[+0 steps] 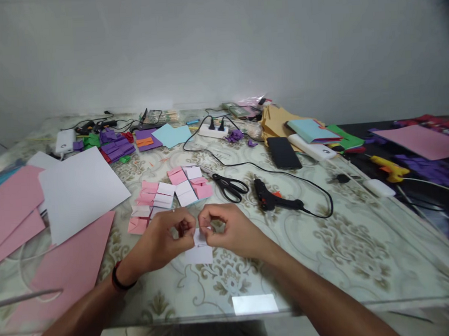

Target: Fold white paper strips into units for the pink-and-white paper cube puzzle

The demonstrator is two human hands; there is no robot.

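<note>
My left hand (164, 239) and my right hand (230, 230) meet near the front middle of the table, fingers pinched on a small folded white paper piece (199, 249) between them. The paper hangs down a little below my fingertips. Just beyond my hands lie several folded pink and white paper squares (173, 190). A black band circles my left wrist.
Black scissors (229, 187) and a black glue gun (271, 199) with its cord lie right of the squares. White sheet (80, 190) and pink sheets (12, 209) lie left. A phone (283, 152), power strip (213, 131), purple scraps (116, 146) and card stacks (313, 132) sit behind.
</note>
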